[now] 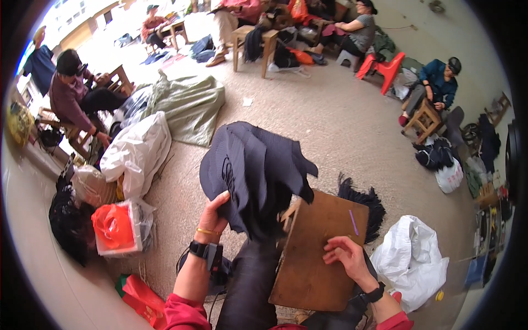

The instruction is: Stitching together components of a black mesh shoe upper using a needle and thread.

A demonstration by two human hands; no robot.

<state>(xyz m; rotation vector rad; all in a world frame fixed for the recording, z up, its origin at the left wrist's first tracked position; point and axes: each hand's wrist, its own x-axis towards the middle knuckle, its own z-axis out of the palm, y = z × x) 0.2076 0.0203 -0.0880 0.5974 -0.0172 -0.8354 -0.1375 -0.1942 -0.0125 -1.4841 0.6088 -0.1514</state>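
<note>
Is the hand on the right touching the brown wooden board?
Touching. The head view shows the right hand lying on the brown wooden board, fingers curled down against its surface with no gap. The left hand holds dark knitted fabric.

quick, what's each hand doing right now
Left hand: closed, gripping the dark pleated fabric and holding it up.
Right hand: open, fingers resting flat on the brown wooden board, holding nothing.
</note>
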